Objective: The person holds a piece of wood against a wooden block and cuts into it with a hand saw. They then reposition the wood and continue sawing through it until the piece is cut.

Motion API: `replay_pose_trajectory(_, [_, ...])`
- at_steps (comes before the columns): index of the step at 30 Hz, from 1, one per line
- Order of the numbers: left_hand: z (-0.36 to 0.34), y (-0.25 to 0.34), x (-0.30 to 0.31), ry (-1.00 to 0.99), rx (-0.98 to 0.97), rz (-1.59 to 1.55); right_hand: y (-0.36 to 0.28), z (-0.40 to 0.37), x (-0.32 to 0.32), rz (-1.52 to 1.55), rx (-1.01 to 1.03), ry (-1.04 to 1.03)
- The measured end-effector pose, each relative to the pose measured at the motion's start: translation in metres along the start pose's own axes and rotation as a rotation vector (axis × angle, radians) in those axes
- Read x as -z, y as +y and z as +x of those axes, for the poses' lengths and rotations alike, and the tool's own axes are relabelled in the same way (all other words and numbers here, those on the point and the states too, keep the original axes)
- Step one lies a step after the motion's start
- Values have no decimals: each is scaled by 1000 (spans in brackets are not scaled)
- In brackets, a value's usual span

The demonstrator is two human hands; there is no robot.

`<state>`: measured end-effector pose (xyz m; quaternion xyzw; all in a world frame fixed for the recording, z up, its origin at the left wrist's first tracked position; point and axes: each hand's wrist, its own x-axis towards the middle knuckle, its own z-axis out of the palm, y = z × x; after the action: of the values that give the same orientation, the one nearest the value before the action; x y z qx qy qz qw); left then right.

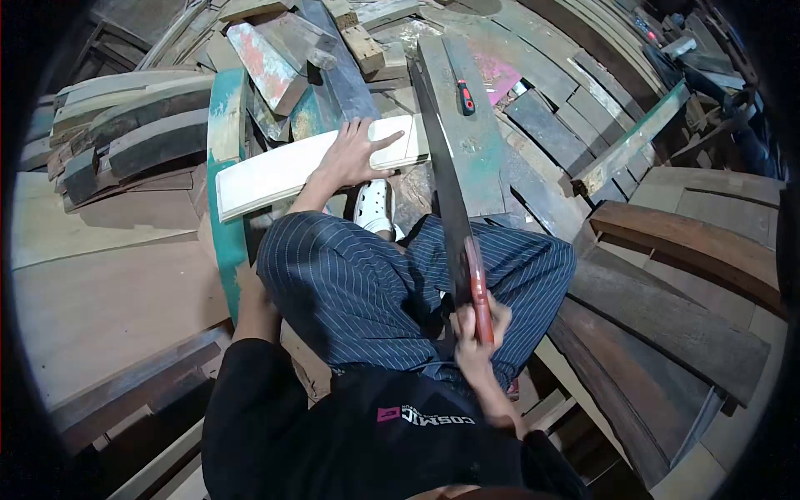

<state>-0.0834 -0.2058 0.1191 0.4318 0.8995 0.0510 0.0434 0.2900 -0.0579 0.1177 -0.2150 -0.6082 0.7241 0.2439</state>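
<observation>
My left hand (350,154) lies flat on a white board (267,177), fingers spread across its upper face. The board rests across a green-painted plank (225,125) at its left end. My right hand (479,333) is wrapped round the reddish wooden handle of a handsaw (447,183). Its long dark blade points away from me, crossing right at the board's right end, where a thin line runs over the white face. Under the blade's far part lies a grey-green plank (467,150).
A red-and-black handled screwdriver (466,100) lies on the grey-green plank. Stacked boards (158,133) stand at the left, and a reddish-brown beam (683,246) lies at the right. A chunky block with peeling paint (262,67) sits behind the white board. My white clog (374,204) is below it.
</observation>
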Motion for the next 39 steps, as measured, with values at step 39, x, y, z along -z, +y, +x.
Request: replay_pose_trajectory(39, [9, -34, -3, 152, -54, -22, 12, -30, 49, -291, 265, -89])
